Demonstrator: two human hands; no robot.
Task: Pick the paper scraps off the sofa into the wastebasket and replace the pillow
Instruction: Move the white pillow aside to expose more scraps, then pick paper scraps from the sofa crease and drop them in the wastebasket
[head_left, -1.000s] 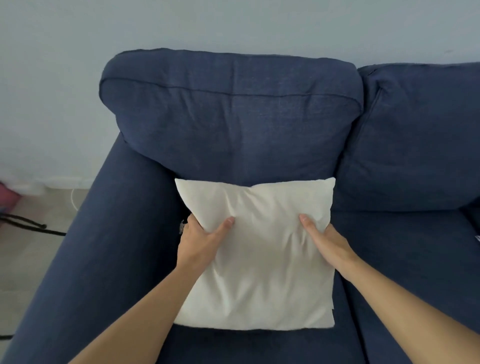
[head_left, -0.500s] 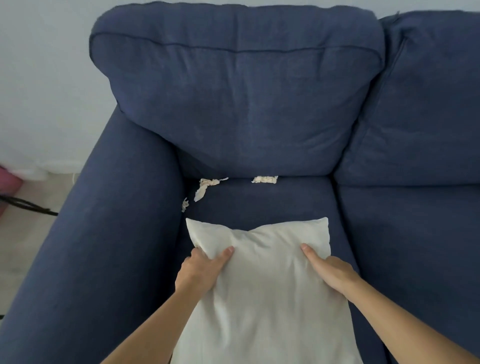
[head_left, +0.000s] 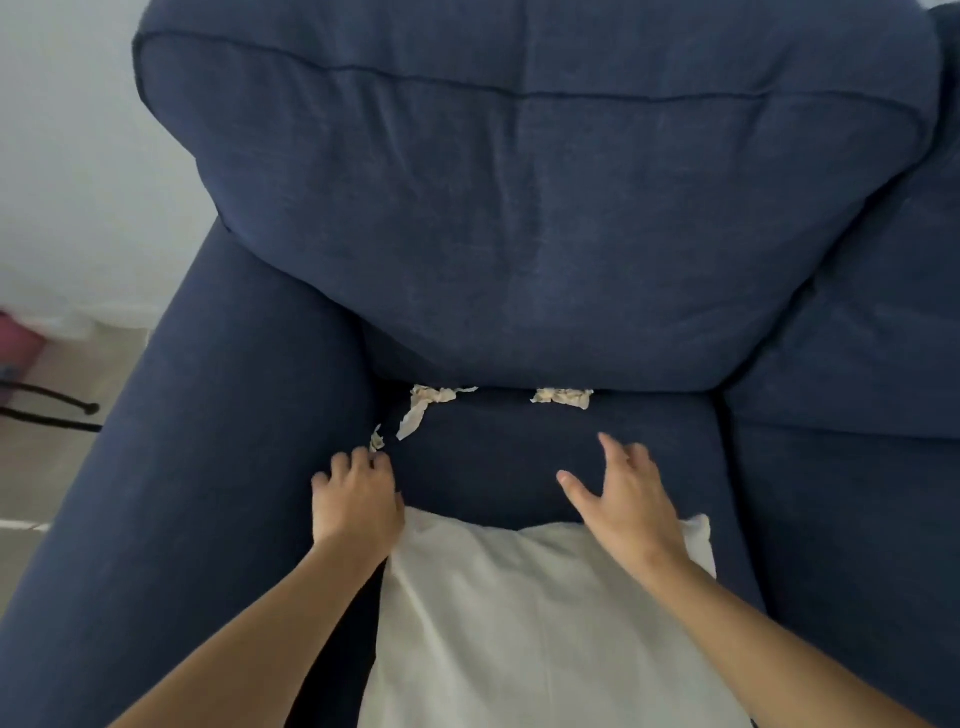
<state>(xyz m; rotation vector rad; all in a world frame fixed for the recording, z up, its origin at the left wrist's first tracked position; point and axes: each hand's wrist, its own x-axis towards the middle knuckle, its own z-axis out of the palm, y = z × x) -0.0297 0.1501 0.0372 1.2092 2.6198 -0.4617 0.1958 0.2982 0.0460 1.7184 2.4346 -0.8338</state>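
The white pillow (head_left: 540, 623) lies flat on the front of the navy sofa seat (head_left: 498, 467), under my forearms. Pale paper scraps lie along the crease below the back cushion: a long crumpled one (head_left: 426, 408) at the left, a short one (head_left: 563, 397) in the middle, and a tiny bit (head_left: 376, 439) by the armrest. My left hand (head_left: 358, 499) hovers with fingers curled, fingertips just short of the tiny bit, holding nothing. My right hand (head_left: 623, 499) is spread open above the seat, below the short scrap. No wastebasket is in view.
The sofa's left armrest (head_left: 197, 467) runs beside my left hand. A big back cushion (head_left: 519, 208) overhangs the scraps, and a second seat (head_left: 841, 519) lies to the right. On the floor at left are a black cable (head_left: 57, 405) and a pink object (head_left: 15, 348).
Both hands have let go of the pillow, which now lies nearer me on the seat front. The hands have moved forward toward the uncovered scraps.
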